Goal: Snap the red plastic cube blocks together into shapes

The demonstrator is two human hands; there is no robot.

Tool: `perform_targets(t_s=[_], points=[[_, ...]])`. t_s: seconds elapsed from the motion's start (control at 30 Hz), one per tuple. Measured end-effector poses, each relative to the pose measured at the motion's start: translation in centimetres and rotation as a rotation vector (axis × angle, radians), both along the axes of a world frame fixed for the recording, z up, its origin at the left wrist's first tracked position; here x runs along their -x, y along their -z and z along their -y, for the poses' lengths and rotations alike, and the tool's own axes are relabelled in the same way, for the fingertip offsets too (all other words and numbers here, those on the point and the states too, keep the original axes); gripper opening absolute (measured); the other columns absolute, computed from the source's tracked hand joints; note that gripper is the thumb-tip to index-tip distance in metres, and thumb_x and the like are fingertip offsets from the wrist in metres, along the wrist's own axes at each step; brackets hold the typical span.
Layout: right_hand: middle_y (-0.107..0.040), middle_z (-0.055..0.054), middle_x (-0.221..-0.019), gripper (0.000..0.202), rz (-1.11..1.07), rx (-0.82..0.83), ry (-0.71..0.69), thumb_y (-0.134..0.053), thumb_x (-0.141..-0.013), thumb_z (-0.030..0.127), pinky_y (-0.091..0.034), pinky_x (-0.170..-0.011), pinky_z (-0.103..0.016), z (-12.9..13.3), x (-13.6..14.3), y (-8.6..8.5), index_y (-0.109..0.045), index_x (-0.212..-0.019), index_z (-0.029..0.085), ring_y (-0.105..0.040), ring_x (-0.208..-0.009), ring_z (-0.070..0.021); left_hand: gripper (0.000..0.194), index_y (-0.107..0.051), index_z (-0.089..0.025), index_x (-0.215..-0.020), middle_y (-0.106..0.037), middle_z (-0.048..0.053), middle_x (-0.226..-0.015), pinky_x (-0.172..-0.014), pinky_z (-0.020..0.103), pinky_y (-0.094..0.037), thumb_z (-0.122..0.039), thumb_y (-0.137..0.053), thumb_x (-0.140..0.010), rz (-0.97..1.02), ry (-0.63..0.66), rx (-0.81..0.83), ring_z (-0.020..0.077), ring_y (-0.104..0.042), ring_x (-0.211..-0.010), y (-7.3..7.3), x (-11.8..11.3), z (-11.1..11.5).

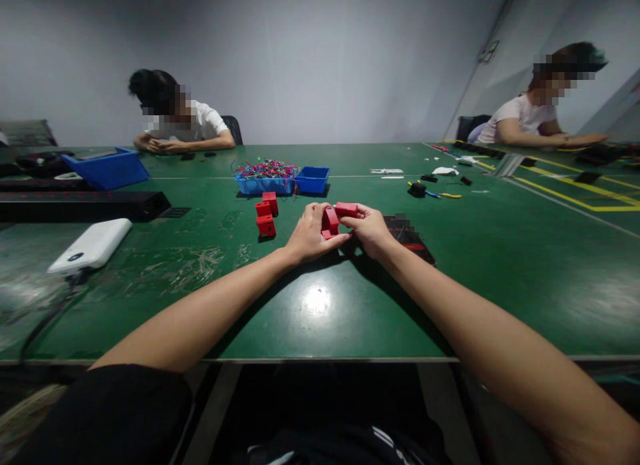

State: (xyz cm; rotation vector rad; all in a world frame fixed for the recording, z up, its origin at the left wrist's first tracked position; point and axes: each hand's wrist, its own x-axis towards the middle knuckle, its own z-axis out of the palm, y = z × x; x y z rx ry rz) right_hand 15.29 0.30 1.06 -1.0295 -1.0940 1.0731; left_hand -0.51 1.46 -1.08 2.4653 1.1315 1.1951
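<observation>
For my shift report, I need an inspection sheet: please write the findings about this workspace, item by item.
Surface: green table, glossy, with scuff-like marks at left.
Job's things: loose red blocks grouped left of the hands.
Clutter: white device; blue-and-yellow-handled tool.
Grip: left hand holds a red block; right hand holds a red piece; contact between pieces unclear.
Cables: dark cable at the white device; coloured wires heaped in a blue tray.
Surroundings: two people across the table.
</observation>
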Motion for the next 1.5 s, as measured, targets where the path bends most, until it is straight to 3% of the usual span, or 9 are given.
perform_targets(t_s=[0.1,0.23,0.37,0.57,0.73,0.97,1.13,1.33,1.5], points=[[-0.075,0.000,-0.081,0.032,-0.008,-0.001,0.009,-0.068,-0.053,0.007,-0.051,-0.088,-0.032,0.0,0.0,-0.1,-0.072,-0.083,0.017,-0.068,-0.081,-0.0162,0.070,-0.044,-0.020,-0.126,-0.049,0.012,-0.121,-0.102,0.050,-0.047,-0.056,-0.074,-0.074,-0.001,0.000,0.007,0.0301,-0.053,-0.116,0.0,0.0,0.0],[-0.075,0.000,-0.080,0.029,0.001,-0.011,0.008,-0.068,-0.055,0.007,-0.051,-0.088,-0.031,-0.1,0.0,-0.2,-0.072,-0.082,0.017,-0.067,-0.080,-0.0156,0.070,-0.044,-0.022,-0.126,-0.049,0.011,-0.121,-0.103,0.050,-0.047,-0.056,-0.075,-0.073,0.001,-0.002,0.016,0.0302,-0.053,-0.116,0.0,0.0,0.0],[-0.072,0.001,-0.080,0.026,0.024,-0.045,0.020,-0.072,-0.058,0.015,-0.049,-0.083,-0.029,-0.2,0.1,0.1,-0.069,-0.084,0.016,-0.064,-0.077,-0.0140,0.071,-0.045,-0.021,-0.126,-0.049,0.012,-0.121,-0.102,0.050,-0.047,-0.055,-0.076,-0.072,0.007,-0.011,0.018,0.0300,-0.054,-0.116,0.1,0.0,-0.1],[-0.061,0.005,-0.062,0.032,0.063,-0.040,0.044,-0.079,-0.060,0.038,-0.040,-0.056,-0.024,0.1,0.0,0.0,-0.065,-0.079,0.016,-0.048,-0.055,-0.0093,0.071,-0.045,-0.020,-0.125,-0.049,0.012,-0.120,-0.102,0.049,-0.048,-0.055,-0.076,-0.072,0.004,-0.013,0.018,0.0296,-0.054,-0.115,0.1,0.0,0.0],[-0.063,0.003,-0.064,0.044,0.053,0.013,0.060,-0.084,-0.055,0.043,-0.041,-0.058,-0.025,0.5,0.2,-0.6,-0.071,-0.084,0.013,-0.050,-0.058,-0.0099,0.070,-0.044,-0.020,-0.126,-0.050,0.011,-0.120,-0.102,0.049,-0.047,-0.052,-0.076,-0.073,-0.003,-0.016,0.025,0.0300,-0.053,-0.115,0.0,0.0,0.0],[-0.074,-0.002,-0.077,0.030,0.048,-0.018,0.071,-0.079,-0.055,0.018,-0.050,-0.078,-0.030,-0.2,0.1,-0.1,-0.075,-0.084,0.014,-0.065,-0.076,-0.0159,0.069,-0.045,-0.021,-0.125,-0.049,0.012,-0.120,-0.102,0.049,-0.047,-0.053,-0.076,-0.072,0.004,-0.006,0.024,0.0300,-0.053,-0.115,0.0,0.0,0.0],[-0.077,-0.003,-0.091,0.040,0.115,-0.050,0.066,-0.063,-0.056,0.004,-0.053,-0.087,-0.034,-0.5,-0.1,0.3,-0.075,-0.091,0.017,-0.069,-0.087,-0.0179,0.070,-0.045,-0.022,-0.126,-0.049,0.011,-0.121,-0.102,0.049,-0.047,-0.054,-0.076,-0.072,0.005,-0.011,0.016,0.0296,-0.054,-0.114,0.1,0.0,-0.1],[-0.073,-0.001,-0.082,0.033,0.210,-0.102,0.114,-0.067,-0.058,0.011,-0.050,-0.078,-0.029,-0.5,-0.2,0.5,-0.074,-0.090,0.015,-0.063,-0.074,-0.0147,0.070,-0.046,-0.021,-0.125,-0.050,0.012,-0.120,-0.102,0.049,-0.047,-0.056,-0.075,-0.072,0.009,-0.015,0.009,0.0298,-0.054,-0.115,0.2,0.0,-0.2],[-0.066,0.001,-0.073,0.025,0.234,-0.108,0.172,-0.069,-0.068,0.035,-0.045,-0.066,-0.027,-0.4,0.1,0.5,-0.068,-0.084,0.017,-0.057,-0.067,-0.0137,0.071,-0.045,-0.021,-0.126,-0.049,0.012,-0.122,-0.103,0.049,-0.046,-0.055,-0.076,-0.072,0.003,-0.008,0.005,0.0298,-0.053,-0.116,0.2,0.1,-0.3]])
